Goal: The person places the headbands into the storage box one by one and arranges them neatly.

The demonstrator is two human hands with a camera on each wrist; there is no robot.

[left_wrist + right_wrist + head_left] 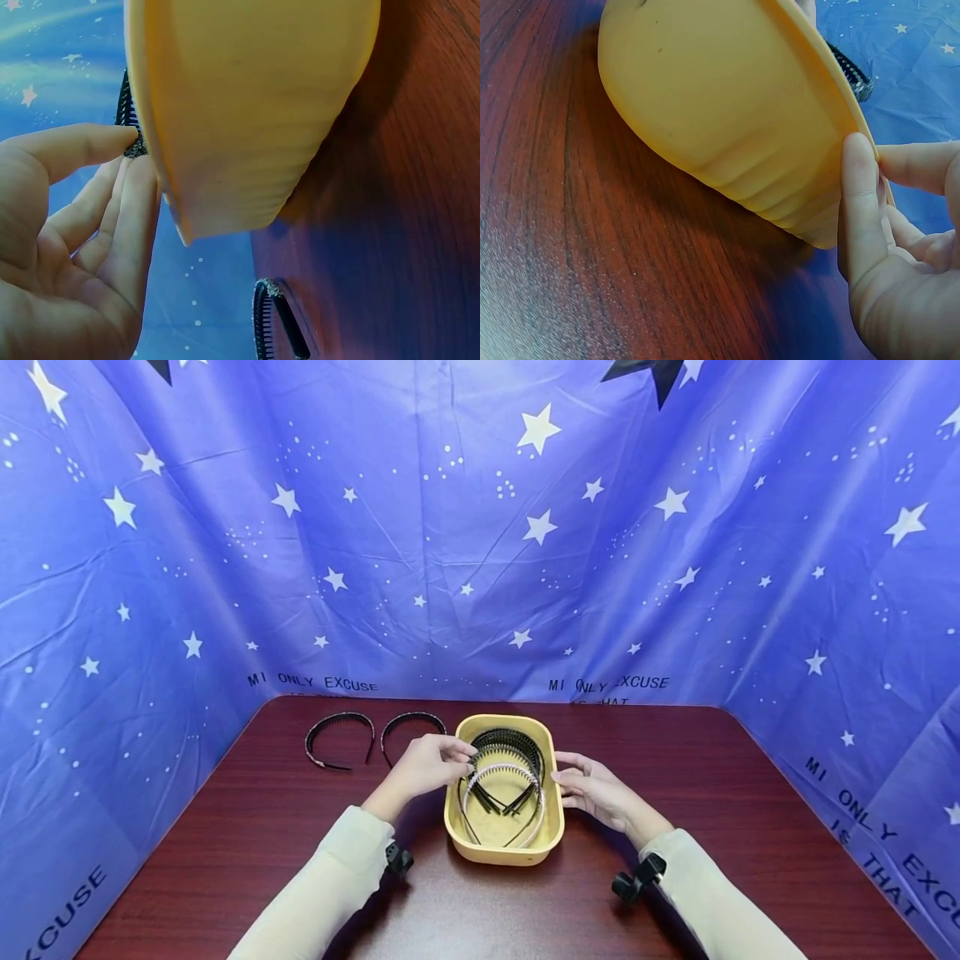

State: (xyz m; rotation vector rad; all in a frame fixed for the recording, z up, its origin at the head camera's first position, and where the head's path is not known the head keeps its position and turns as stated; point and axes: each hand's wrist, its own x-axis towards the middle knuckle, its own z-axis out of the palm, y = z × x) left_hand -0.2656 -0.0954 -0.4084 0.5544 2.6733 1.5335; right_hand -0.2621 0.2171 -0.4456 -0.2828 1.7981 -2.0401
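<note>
A yellow plastic basket (504,856) stands in the middle of the table with several toothed headbands inside. Black headbands (517,742) lie nested toward its far end, and a pale pinkish headband (504,767) lies nearer the front. At the left rim, my left hand (427,766) pinches a black toothed headband (126,105) between thumb and fingers; the basket wall hides much of it in the left wrist view. My right hand (596,789) holds the basket's right rim, thumb and forefinger on either side of it in the right wrist view.
Two more dark headbands rest on the table at the back left: one headband (339,717) farther left, another headband (414,717) partly behind my left hand. The dark red wooden table (247,860) meets a blue starry curtain (420,527) at the back and sides.
</note>
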